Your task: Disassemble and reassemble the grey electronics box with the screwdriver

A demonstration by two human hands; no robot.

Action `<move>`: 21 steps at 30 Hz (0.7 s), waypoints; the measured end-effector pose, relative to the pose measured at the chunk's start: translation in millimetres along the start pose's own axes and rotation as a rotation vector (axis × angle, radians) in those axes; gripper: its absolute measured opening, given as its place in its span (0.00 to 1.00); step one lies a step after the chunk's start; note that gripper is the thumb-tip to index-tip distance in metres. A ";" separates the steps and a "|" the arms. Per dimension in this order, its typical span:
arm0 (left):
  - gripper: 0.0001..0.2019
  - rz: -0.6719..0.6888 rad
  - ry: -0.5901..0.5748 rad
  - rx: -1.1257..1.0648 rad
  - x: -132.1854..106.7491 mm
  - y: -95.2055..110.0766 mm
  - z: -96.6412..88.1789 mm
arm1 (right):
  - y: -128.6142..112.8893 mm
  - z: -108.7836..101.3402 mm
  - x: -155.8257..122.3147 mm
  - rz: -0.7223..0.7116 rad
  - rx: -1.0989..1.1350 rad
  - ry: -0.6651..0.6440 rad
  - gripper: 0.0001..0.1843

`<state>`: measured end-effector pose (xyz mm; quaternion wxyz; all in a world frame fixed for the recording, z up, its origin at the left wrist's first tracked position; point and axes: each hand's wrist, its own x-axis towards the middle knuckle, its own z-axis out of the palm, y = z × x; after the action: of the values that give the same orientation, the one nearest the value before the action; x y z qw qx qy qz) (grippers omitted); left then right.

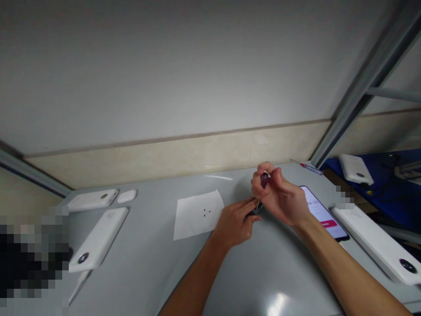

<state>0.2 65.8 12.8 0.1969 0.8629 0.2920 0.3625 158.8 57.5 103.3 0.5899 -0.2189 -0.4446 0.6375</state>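
Right hand [279, 195] in a narrow fingertip grip around a smooth purple plastic screwdriver handle [264, 180], the thin metal shaft running down to the left hand [233, 224], whose fingers pinch a small dark object [255, 210], too small to identify. Left of the grip, a matte white paper sheet [197, 215] bears three tiny dark specks [206, 213]; right of it, a glossy black-edged smartphone [324, 215] lies on the smooth grey worktop [158, 281].

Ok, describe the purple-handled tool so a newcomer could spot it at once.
On the grey table below the cream wall, the right hand, raised above the left hand, pinches a slim purple handle. That dark purple sets it apart from the red-marked tool at the table's far edge.
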 end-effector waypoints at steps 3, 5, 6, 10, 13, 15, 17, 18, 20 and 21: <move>0.17 0.022 0.010 -0.004 0.3 -0.4 0.6 | 2.1 -4.0 1.5 0.030 -0.038 0.011 0.18; 0.18 0.028 0.018 0.007 0.5 -0.2 0.8 | 2.6 -6.0 2.2 0.033 -0.054 -0.005 0.19; 0.18 0.028 0.019 0.012 0.6 -0.1 1.0 | 2.3 -6.5 2.5 0.019 -0.059 -0.004 0.19; 0.21 0.036 0.019 0.002 0.9 -0.1 1.5 | -0.2 -6.7 4.9 -0.058 -0.022 0.046 0.19; 0.23 0.046 0.019 -0.001 0.5 -0.3 1.8 | -1.4 -8.9 9.0 -0.061 0.058 0.090 0.17; 0.24 0.046 0.014 0.008 -0.1 -0.5 1.9 | -1.8 -13.3 13.2 -0.062 0.093 0.143 0.16; 0.24 0.046 0.004 0.034 -0.8 -0.5 1.8 | -2.8 -20.5 17.9 -0.086 0.095 0.239 0.17; 0.24 0.047 -0.001 0.055 -1.0 -0.5 1.6 | -3.6 -25.3 20.2 -0.110 0.084 0.301 0.18; 0.24 0.056 -0.009 0.101 -1.2 -0.8 1.2 | -5.9 -36.5 24.1 -0.181 0.085 0.416 0.19; 0.23 0.061 -0.007 0.120 -1.1 -1.1 1.0 | -7.3 -42.8 25.6 -0.215 0.077 0.468 0.19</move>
<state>0.0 65.8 11.0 0.1347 0.8829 0.2859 0.3474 192.0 94.2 93.8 0.7491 -0.2891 -0.2921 0.5196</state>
